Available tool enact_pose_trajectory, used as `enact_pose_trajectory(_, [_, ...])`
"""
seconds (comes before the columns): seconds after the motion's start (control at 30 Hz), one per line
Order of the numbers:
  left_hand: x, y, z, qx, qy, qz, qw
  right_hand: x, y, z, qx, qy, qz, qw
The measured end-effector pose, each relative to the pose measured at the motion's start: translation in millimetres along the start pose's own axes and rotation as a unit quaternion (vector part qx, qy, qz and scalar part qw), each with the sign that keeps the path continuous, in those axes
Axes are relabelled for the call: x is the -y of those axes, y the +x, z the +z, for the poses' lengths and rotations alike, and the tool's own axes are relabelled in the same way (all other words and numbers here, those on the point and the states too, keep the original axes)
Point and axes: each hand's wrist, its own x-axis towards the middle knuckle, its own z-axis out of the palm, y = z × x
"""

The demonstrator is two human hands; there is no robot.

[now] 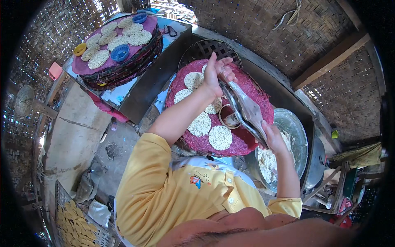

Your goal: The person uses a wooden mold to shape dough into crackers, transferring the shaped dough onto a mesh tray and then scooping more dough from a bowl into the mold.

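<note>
A round tray covered with magenta mesh cloth [243, 145] lies in front of me and bears several white, lacy noodle-like discs [220, 137]. Over it, my left hand [220, 72] grips the upper end of a wooden press-like tool with two long handles [243, 102]. My right hand [273, 139] holds the tool's lower end. A small round cup or ring [230, 116] shows beneath the tool, with a whitish piece inside; whether it is joined to the tool, I cannot tell. Right of the tray, a large metal basin [301, 136] holds pale dough [268, 163].
A stack of cloth-covered trays [123, 68] at the upper left carries more discs, blue bowls [119, 53] and a yellow bowl [80, 49]. Behind my tray stands an open-weave basket [213, 46]. A large lidded pot [316, 163] is beyond the basin. Yellowish discs [74, 222] lie at the lower left.
</note>
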Motion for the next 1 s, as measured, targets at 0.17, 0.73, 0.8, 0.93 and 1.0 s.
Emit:
enact_pose_trajectory(0.17, [-13,6,10,-0.012,0.052,0.022,0.998,-16,18,11,-0.036,0.003,-0.046,0.998])
enact_pose_trajectory(0.73, [16,3,54,-0.035,0.078,-0.037,0.996,-23,-1,-4,-0.140,0.010,-0.102,0.985])
enact_pose_trajectory(0.8, [25,15,-3,-0.071,0.277,-0.104,0.953,-19,-6,0,-0.124,0.035,-0.118,0.985])
enact_pose_trajectory(0.93, [62,-14,-27,-0.012,0.592,-0.110,0.798,-16,-6,1,-0.140,0.057,-0.138,0.979])
enact_pose_trajectory(1.0, [46,-20,-35,0.025,0.624,-0.153,0.766,-15,-8,2,-0.151,0.054,-0.155,0.975])
